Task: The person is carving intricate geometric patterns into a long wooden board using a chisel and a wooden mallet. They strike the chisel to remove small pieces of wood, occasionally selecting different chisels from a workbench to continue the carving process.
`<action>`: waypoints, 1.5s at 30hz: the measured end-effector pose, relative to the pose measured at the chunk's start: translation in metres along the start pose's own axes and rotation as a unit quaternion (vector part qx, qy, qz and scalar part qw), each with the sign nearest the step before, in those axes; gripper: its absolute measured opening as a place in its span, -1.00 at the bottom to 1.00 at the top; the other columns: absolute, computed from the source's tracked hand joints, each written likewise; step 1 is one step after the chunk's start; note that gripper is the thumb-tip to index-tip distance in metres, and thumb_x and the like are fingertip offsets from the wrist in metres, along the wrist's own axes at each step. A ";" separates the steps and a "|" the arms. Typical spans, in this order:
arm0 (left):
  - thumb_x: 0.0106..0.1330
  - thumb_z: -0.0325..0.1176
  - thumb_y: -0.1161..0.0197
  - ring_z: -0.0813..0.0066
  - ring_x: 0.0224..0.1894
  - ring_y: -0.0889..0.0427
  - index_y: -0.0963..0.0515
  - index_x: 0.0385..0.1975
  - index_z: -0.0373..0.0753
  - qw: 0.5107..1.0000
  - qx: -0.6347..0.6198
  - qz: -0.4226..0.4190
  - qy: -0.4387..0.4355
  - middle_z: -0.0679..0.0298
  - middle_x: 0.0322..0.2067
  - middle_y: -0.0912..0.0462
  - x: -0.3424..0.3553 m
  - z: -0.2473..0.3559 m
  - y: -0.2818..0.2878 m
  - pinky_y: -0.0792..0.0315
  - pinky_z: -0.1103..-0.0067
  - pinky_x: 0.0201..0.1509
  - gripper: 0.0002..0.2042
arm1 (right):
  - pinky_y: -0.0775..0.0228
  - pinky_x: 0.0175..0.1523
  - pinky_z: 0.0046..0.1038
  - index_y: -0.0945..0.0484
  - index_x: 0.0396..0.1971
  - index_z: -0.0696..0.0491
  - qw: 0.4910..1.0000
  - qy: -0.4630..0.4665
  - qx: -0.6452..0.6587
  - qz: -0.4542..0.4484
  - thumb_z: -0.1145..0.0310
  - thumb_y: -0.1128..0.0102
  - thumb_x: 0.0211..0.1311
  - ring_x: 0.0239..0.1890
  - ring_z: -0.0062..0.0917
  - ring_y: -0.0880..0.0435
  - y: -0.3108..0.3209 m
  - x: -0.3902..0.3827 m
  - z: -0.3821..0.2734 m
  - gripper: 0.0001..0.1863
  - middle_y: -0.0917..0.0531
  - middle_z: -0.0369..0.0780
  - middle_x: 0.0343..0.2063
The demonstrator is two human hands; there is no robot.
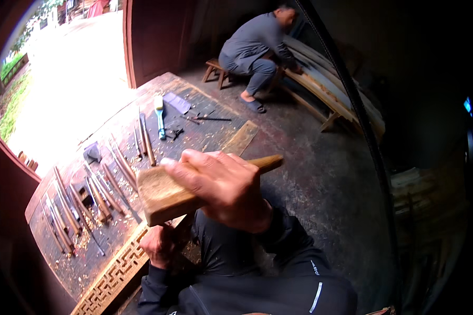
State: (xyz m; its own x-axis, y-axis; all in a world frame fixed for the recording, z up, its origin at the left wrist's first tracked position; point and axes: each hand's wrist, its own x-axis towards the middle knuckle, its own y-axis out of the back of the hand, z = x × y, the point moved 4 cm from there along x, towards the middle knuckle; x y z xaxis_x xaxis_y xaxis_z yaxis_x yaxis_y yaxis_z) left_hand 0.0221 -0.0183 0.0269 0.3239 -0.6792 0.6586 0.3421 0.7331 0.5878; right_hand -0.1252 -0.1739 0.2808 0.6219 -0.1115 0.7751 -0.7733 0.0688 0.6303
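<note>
Right hand [218,184]: you hold it raised, closed around the mallet [163,198], whose head points left.
Left hand [158,245]: you curl it by the carved board [113,274]; any grip is hidden.

Couldn't really read any text anywhere tbh, there was just some tiny white print [314,268] on the wearer's dark clothes [284,286], way too small to make out.

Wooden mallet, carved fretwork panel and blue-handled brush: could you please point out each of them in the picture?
Wooden mallet [162,193]: head view, on its block-shaped head.
Carved fretwork panel [114,273]: head view, on its cut pattern.
Blue-handled brush [161,121]: head view, on its handle.
</note>
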 end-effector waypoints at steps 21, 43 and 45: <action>0.49 -0.41 -0.41 0.11 -0.52 -0.65 -0.65 -0.26 -0.20 0.998 -0.020 0.043 0.031 0.15 -0.52 -0.60 0.000 0.003 -0.002 -0.43 0.25 -0.45 -0.92 | -0.70 0.14 -0.10 -0.61 0.48 0.01 0.979 -0.200 -0.032 -0.013 0.58 -0.49 0.11 0.05 -0.07 -0.83 -0.056 -0.116 0.014 -0.18 -0.78 0.01 0.20; 0.33 -0.49 -0.47 0.13 -0.49 -0.70 -0.72 -0.16 -0.24 0.999 0.003 0.049 0.011 0.15 -0.48 -0.67 0.007 0.010 -0.006 -0.47 0.26 -0.42 -0.87 | -0.65 0.11 -0.19 -0.67 0.40 -0.02 0.970 -0.224 -0.085 -0.040 0.44 -0.53 0.16 0.00 -0.18 -0.81 -0.072 -0.138 0.020 -0.29 -0.79 -0.13 0.11; 0.34 -0.49 -0.47 0.12 -0.49 -0.70 -0.69 -0.21 -0.23 0.998 0.008 0.050 0.022 0.15 -0.48 -0.67 0.006 0.013 -0.005 -0.47 0.26 -0.42 -0.90 | -0.65 0.11 -0.19 -0.66 0.40 -0.02 0.969 -0.228 -0.083 -0.045 0.43 -0.53 0.16 0.00 -0.18 -0.81 -0.071 -0.139 0.018 -0.29 -0.79 -0.13 0.11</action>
State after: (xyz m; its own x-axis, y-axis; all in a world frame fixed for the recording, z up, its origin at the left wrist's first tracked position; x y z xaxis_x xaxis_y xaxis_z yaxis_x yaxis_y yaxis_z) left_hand 0.0113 -0.0262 0.0339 0.3943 -0.6034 0.6931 0.2922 0.7974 0.5280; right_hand -0.1589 -0.1808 0.1271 0.5372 -0.5480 0.6412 -0.6653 0.1921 0.7215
